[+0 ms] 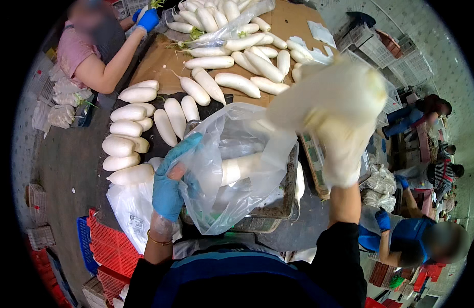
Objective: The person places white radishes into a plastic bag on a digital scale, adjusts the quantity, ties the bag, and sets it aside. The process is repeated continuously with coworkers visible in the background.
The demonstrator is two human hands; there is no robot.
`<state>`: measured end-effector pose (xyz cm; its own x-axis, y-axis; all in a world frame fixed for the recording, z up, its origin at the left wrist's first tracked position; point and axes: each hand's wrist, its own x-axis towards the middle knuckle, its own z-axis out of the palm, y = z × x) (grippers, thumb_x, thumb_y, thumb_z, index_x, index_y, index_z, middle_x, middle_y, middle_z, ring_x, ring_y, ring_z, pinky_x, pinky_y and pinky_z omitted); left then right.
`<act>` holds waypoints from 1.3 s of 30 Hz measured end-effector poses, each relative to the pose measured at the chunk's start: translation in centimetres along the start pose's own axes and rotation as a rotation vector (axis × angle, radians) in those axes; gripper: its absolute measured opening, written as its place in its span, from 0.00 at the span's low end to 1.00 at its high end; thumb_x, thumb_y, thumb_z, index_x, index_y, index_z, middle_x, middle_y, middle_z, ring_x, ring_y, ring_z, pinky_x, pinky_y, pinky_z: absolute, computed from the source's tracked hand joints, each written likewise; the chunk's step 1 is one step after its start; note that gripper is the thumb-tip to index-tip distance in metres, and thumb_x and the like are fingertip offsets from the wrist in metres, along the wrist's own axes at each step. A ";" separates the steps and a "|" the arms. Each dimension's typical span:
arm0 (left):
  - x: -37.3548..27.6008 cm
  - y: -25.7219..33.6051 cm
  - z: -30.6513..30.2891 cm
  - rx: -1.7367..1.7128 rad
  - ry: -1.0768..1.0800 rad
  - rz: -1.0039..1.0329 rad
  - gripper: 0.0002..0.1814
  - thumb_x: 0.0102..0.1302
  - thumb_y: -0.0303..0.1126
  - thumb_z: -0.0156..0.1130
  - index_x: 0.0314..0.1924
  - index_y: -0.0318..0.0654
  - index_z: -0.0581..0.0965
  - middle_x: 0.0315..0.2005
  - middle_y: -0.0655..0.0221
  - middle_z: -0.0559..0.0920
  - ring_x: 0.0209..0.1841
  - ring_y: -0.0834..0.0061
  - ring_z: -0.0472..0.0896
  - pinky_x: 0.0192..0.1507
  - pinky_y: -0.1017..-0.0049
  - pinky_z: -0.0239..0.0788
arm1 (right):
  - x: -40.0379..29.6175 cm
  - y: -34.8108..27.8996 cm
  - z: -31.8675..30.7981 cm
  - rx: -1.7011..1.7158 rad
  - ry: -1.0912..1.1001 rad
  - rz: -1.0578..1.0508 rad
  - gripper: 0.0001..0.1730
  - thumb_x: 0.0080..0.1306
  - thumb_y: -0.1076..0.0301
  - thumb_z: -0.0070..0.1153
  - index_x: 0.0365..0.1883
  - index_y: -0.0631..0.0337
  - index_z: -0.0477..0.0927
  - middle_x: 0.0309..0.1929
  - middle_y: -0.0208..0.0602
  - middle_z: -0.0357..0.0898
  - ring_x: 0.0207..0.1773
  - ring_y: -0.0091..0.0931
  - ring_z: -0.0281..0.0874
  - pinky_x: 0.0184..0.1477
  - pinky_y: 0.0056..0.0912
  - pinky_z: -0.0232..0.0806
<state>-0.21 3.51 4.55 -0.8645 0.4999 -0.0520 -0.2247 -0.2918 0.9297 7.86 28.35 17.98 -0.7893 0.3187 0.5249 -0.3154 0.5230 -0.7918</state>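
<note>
My left hand (169, 188), in a torn blue glove, grips the near left edge of a clear plastic bag (210, 208) and keeps its mouth spread. Inside the bag lies a white daikon radish (241, 169). Beneath it is a dirty shallow tray (293, 184), partly covered by the plastic. To the right, my right hand (341, 163) is raised high, close to the camera, in what looks like a pale glove. It holds a daikon (321, 96), blurred and large in view; whether a second one is in the grip I cannot tell.
Loose daikons (233, 82) are piled on cardboard (156, 61) ahead; more are stacked (127, 129) at the left. A tray (316, 173) stands on the right. Red plastic crates (110, 235) are low left. Co-workers stand at upper left (94, 57) and right (410, 238).
</note>
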 end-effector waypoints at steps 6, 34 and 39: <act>-1.0 1.0 -1.7 0.061 0.138 -0.124 0.21 0.70 0.32 0.52 0.60 0.32 0.75 0.57 0.67 0.78 0.55 0.76 0.76 0.58 0.77 0.65 | -4.1 6.0 8.7 -0.541 -0.534 -0.136 0.30 0.50 0.50 0.70 0.48 0.55 0.78 0.40 0.40 0.81 0.43 0.38 0.81 0.48 0.39 0.72; 1.3 -5.4 -2.7 0.546 -0.103 0.068 0.25 0.67 0.23 0.50 0.66 0.35 0.70 0.65 0.65 0.73 0.67 0.68 0.68 0.70 0.70 0.51 | 4.2 24.2 1.6 -0.228 -0.204 0.592 0.31 0.57 0.63 0.65 0.58 0.66 0.76 0.50 0.49 0.82 0.53 0.33 0.80 0.56 0.32 0.68; 0.5 -2.6 -4.0 0.339 0.079 -0.011 0.20 0.70 0.29 0.51 0.61 0.31 0.75 0.59 0.64 0.78 0.61 0.73 0.73 0.67 0.74 0.57 | 0.3 8.6 0.0 0.090 -0.257 0.657 0.33 0.53 0.80 0.65 0.61 0.63 0.75 0.54 0.34 0.79 0.53 0.23 0.76 0.58 0.25 0.68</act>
<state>-1.83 1.30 0.65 -0.8981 0.4328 -0.0783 -0.0832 0.0076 0.9965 4.89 32.91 11.30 -0.9269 0.3434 -0.1512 0.2345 0.2157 -0.9479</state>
